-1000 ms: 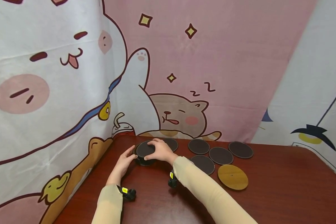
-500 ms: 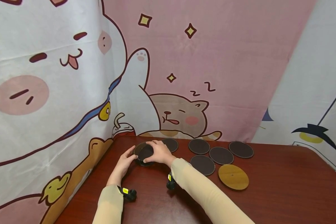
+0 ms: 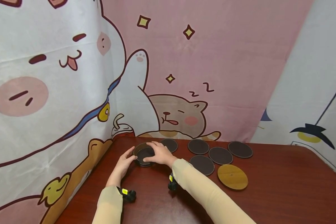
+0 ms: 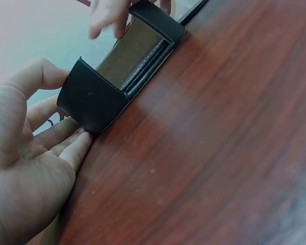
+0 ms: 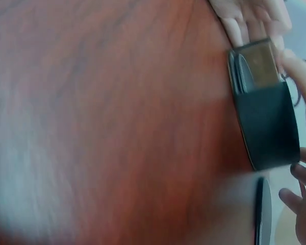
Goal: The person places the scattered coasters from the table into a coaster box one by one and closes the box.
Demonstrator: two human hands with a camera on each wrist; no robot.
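A round black coaster holder (image 4: 92, 99) with a brown lining and a cut-out in its wall stands on the table at the left back. Dark coasters (image 4: 145, 66) lie stacked low inside it, seen through the cut-out in the left wrist view. My left hand (image 3: 122, 165) grips the holder's left side, thumb near the top rim and fingers low by the table. Over the holder's right side, my right hand (image 3: 163, 154) has its thumb and fingers spread apart, with no coaster between them. The top coaster (image 3: 143, 155) shows down inside the holder in the head view.
Several loose dark round coasters (image 3: 220, 155) lie flat on the red-brown table (image 3: 282, 186) to the right of the holder. A tan disc (image 3: 232, 176) lies in front of them. A cartoon-printed cloth (image 3: 226, 62) hangs behind and to the left of the table.
A dark coaster held by the right hand at the holder's top has gone down inside, and the right fingers have let it go. The left hand has stayed at the holder's side.
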